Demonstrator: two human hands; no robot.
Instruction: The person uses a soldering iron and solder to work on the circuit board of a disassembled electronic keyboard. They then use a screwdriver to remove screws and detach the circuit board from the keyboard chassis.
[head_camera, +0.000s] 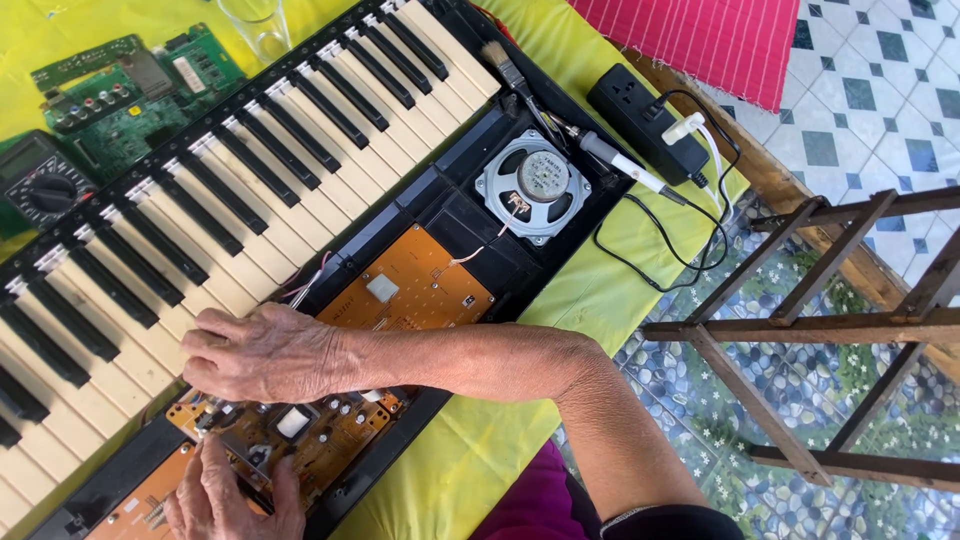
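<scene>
Your right hand (262, 352) lies flat, fingers loosely curled and gripping nothing, at the key edge of the opened keyboard (250, 190) at centre left, while your left hand (228, 495), grip unclear at the bottom edge, touches the orange circuit board (320, 440), with open yellow tabletop (470, 450) to the lower right.

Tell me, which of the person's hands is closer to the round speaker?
The right hand. It rests on the keyboard's white keys, down-left of the round speaker across the orange circuit board. The left hand is farther, at the bottom edge over the lower board.
</scene>
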